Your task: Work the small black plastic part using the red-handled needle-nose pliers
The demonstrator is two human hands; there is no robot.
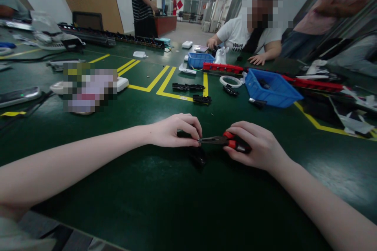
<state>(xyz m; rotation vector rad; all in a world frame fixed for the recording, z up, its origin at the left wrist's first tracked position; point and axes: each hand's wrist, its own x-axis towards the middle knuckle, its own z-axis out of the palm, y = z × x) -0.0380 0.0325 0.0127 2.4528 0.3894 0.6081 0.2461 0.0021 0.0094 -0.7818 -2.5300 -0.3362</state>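
Observation:
My right hand is closed round the red and black handles of a pair of long-nose pliers, whose jaws point left. At the tips of the jaws, the thumb and fingers of my left hand are pinched together. Whatever lies between those fingers is too small to make out. Just below the jaws a small black part rests on the green table. Farther off lie two black slotted pieces, a longer one and a shorter one.
A blue bin stands at the right with a dark item inside, and a smaller blue bin is behind. Red rails run between them. A white ring lies nearby. Across the table sits a person in a white shirt.

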